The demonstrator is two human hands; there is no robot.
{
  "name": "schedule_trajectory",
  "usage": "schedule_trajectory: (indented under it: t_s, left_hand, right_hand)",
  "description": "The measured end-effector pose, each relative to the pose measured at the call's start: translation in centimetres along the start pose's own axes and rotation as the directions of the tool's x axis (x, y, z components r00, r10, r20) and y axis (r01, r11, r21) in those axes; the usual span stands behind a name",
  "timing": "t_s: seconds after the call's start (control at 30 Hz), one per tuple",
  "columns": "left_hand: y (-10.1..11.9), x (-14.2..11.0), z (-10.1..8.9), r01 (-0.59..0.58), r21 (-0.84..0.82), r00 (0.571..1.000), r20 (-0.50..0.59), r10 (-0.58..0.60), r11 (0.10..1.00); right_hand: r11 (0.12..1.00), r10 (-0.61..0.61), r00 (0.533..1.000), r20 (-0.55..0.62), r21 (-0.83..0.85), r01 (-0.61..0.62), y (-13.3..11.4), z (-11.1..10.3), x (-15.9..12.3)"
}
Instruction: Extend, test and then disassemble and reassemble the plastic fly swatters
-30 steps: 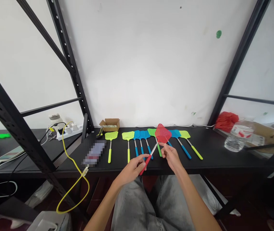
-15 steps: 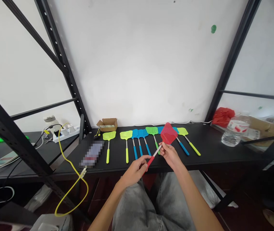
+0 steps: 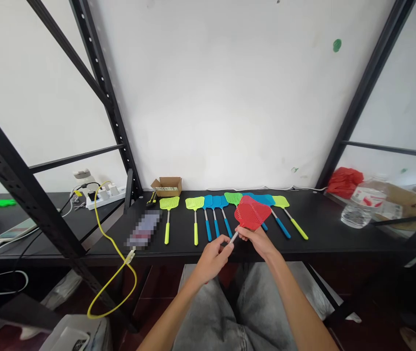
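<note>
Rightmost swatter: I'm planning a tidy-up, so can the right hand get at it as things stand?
Probably, once freed: the right hand is holding the red swatter. A blue swatter lies flat between, but nothing covers the yellow handle.

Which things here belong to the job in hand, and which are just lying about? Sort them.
In the job:
Red swatter, held by left hand and right hand
Probably the blue swatters, yellow swatters and green swatter lined up behind

Apparently just lying about:
Box
Yellow cable
Power strip
Bottle
Red bag
</note>
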State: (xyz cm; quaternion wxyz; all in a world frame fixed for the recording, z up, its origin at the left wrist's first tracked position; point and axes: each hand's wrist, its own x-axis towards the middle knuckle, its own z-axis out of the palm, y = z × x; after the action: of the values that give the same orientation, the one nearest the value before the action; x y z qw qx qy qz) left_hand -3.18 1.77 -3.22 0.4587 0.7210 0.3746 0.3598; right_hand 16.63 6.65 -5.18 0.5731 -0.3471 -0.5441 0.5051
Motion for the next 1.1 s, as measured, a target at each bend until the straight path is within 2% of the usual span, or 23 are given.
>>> schedule_trajectory:
  t_s: [0.17,0.47,0.7,0.77,0.9,1.1]
  left_hand:
    - [-0.2,0.3,0.2,-0.018,0.096,1.0,-0.018,0.02,0.995]
    - [-0.3,0.7,0.0,-0.032,0.086,0.999,0.031,0.03,0.996]
    - [0.3,0.6,-0.5,-0.055,0.189,0.998,0.037,0.049,0.98]
    - [0.6,0.4,-0.8,-0.081,0.313,0.996,-0.002,0.086,0.946]
    - [1.1,0.1,-1.4,-0.087,0.573,0.986,-0.065,0.151,0.815]
    - [1.9,-0.4,-2.9,-0.037,0.715,0.993,-0.053,0.106,0.698]
  right_hand:
    - [0.998,-0.007,1.0,-0.021,-0.058,0.006,0.3,0.1,0.0]
    - [0.993,-0.086,0.996,-0.034,-0.088,0.083,0.8,0.1,0.3]
    - [0.992,-0.116,0.99,-0.082,-0.066,0.111,1.0,0.1,0.3]
    - [0.992,-0.121,0.986,-0.119,-0.06,0.115,1.0,0.2,0.3]
    - [0.992,-0.122,0.975,-0.188,-0.062,0.113,1.1,0.5,0.3]
    - [0.989,-0.138,0.946,-0.293,0.008,0.147,1.6,0.3,0.6]
